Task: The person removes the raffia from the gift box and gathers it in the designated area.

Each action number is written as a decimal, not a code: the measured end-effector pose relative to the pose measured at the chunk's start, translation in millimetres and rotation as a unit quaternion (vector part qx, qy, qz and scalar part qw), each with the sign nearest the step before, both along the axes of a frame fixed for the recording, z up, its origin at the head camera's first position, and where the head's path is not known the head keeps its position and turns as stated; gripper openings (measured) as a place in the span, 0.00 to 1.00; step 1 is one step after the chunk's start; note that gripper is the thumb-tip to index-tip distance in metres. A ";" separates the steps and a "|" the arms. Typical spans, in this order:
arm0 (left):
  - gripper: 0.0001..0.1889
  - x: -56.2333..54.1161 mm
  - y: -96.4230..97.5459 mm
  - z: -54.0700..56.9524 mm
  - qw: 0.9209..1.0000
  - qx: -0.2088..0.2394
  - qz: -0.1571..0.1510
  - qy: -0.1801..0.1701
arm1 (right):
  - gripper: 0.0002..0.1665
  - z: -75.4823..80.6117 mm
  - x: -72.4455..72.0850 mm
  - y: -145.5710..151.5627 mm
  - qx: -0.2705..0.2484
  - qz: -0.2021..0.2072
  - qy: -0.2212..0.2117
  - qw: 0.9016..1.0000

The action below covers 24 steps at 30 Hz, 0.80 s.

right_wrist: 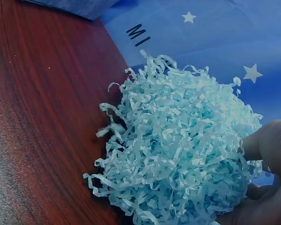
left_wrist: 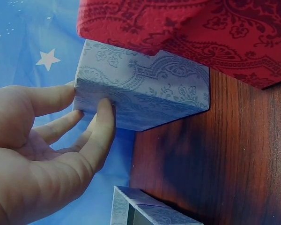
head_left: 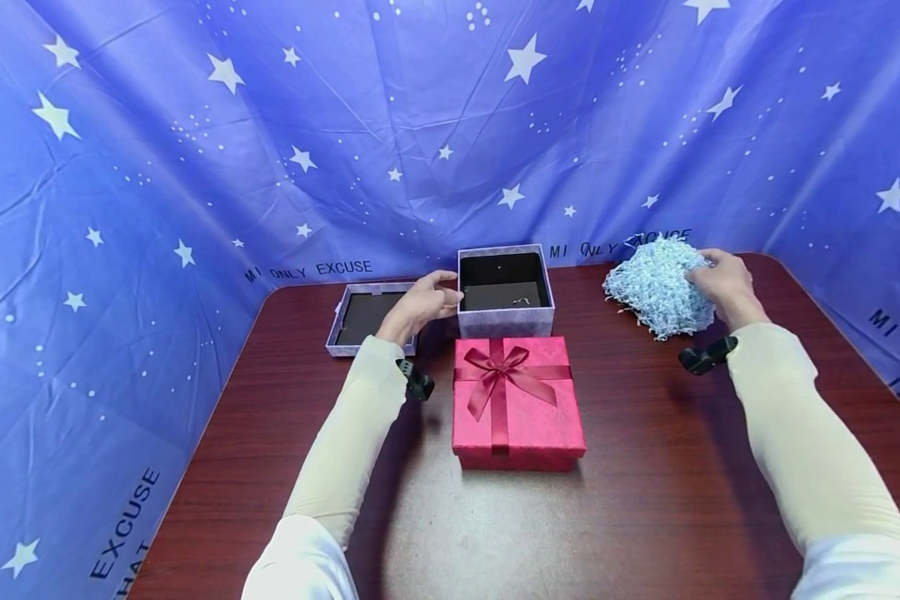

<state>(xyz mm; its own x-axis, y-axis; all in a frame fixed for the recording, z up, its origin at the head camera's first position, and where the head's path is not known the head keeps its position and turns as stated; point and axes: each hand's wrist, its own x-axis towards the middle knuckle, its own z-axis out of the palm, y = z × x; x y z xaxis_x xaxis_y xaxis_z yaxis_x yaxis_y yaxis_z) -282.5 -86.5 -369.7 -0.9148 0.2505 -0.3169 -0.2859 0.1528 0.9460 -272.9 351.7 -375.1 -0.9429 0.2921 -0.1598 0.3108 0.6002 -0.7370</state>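
In the head view a lavender patterned box [head_left: 506,322] stands without a lid at the back of the table, its dark inside holding a small pale item too small to identify. My left hand [head_left: 426,304] is at its left side; in the left wrist view extended fingertips [left_wrist: 106,105] touch the box wall. To the right lies a fluffy heap of pale blue shredded paper [head_left: 658,287]. My right hand [head_left: 724,286] grips this heap from its right side, thumb and fingers partly buried in the strands [right_wrist: 178,140].
A red gift box [head_left: 525,417] with a ribbon bow sits directly in front of the lavender box. The lavender lid [head_left: 363,317] lies upturned beyond my left wrist. A blue star-printed curtain [head_left: 390,125] borders the back and sides of the brown table [head_left: 270,467].
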 end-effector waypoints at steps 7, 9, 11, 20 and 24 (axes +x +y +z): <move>0.29 0.5 -0.5 0.7 1.000 0.003 0.001 -0.002 | 0.40 3.4 2.6 -1.9 -0.007 0.002 -0.025 1.000; 0.30 0.3 -0.2 0.5 1.000 0.003 0.001 -0.002 | 0.41 5.5 3.4 -2.1 -0.003 0.006 -0.024 1.000; 0.30 0.3 0.5 0.2 1.000 0.000 0.001 0.001 | 0.42 8.4 4.3 -1.9 0.003 0.009 -0.019 1.000; 0.27 2.9 2.8 3.3 0.999 -0.035 -0.002 0.013 | 0.41 25.5 8.9 -5.7 0.016 0.012 0.012 1.000; 0.24 8.3 3.9 4.6 0.993 -0.104 -0.013 0.045 | 0.41 32.4 11.5 -11.7 0.025 0.021 0.033 0.999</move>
